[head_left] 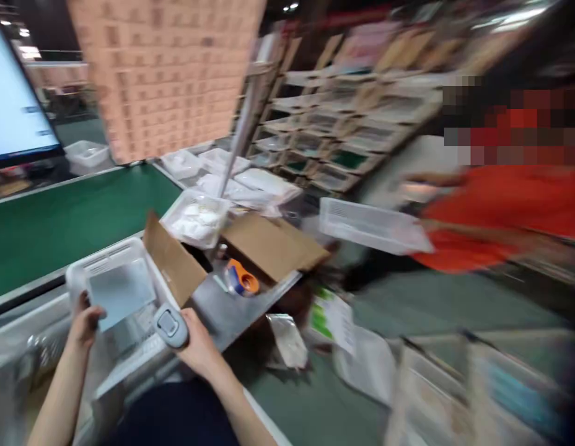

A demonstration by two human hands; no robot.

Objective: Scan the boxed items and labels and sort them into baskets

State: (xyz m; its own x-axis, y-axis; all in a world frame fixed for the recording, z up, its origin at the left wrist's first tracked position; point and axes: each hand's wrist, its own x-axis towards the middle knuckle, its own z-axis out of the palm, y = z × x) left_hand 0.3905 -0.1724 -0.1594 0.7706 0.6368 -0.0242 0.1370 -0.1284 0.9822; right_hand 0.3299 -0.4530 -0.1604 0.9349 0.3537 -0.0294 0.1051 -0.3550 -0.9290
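Two hands work at a white bin [111, 267]: left hand [85, 323] grips its near rim, right hand [198, 348] wraps a handheld scanner [170, 325] (aimed inward), seemingly mid-scan; steady aim matters next.

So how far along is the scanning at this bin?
Already open: the cardboard box, flaps out, with more filled trays behind it. In hand: the right hand grips a grey handheld scanner over the white bin, whose rim the left hand holds. Left: packets lie on the floor.
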